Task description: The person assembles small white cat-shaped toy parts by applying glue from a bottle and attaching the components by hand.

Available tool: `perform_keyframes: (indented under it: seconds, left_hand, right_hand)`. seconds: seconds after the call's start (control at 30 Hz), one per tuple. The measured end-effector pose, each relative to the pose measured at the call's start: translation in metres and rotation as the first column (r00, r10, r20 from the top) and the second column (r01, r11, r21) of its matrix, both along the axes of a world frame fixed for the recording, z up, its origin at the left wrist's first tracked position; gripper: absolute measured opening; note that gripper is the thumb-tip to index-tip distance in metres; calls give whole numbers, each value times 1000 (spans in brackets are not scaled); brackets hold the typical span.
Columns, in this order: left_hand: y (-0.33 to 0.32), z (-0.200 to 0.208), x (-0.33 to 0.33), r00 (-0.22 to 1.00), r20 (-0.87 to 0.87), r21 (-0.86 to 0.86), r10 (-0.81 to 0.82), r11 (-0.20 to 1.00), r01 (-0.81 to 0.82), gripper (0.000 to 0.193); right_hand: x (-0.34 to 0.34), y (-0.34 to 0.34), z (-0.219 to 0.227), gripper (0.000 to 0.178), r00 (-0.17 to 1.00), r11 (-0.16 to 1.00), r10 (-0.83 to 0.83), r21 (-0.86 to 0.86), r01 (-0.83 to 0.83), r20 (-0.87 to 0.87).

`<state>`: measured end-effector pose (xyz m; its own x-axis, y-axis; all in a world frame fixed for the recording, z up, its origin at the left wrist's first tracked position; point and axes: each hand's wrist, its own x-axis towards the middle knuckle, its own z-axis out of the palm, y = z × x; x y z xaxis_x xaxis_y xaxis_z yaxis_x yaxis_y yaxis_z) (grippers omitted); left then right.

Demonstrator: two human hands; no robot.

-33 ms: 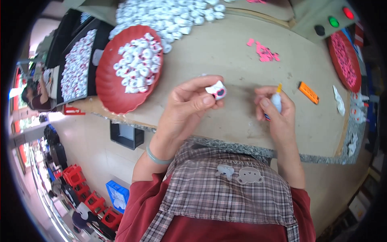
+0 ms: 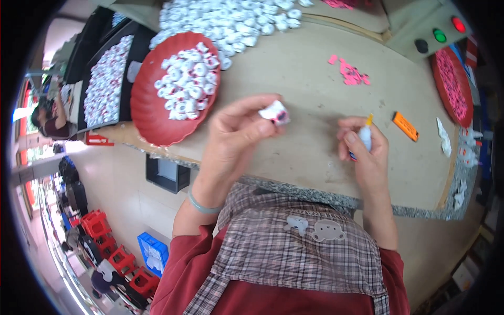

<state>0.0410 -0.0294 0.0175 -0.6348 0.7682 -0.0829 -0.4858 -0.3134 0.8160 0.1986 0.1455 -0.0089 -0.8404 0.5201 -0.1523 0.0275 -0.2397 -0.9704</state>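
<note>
My left hand is closed, with thumb and fingertips pinching a small white animal-head-shaped piece that has a pink and dark patch on it. The piece is held above the worktable. To the right, my right hand wraps round a small white squeeze bottle with a yellow nozzle pointing upward. The nozzle and the white piece are well apart. Left of my left hand is a red scalloped dish heaped with similar white pieces, some showing pink.
Loose white pieces cover the far left of the table. Small pink pieces lie beyond my right hand, and an orange bar-shaped object lies to its right. A red dish of pink pieces stands far right. A black tray sits left.
My left hand has shifted slightly left and turned the white piece, so its patch shows less. My right hand still holds the bottle; the whole view has moved a little.
</note>
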Motion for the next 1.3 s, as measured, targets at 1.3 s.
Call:
perform_keyframes:
  seconds: [1.3]
  left_hand:
    - [72,3,-62,-302,-888,-165,-346,854,-493,19]
  right_hand:
    - [6,-5,4,16,997,998,-11,60,6,71]
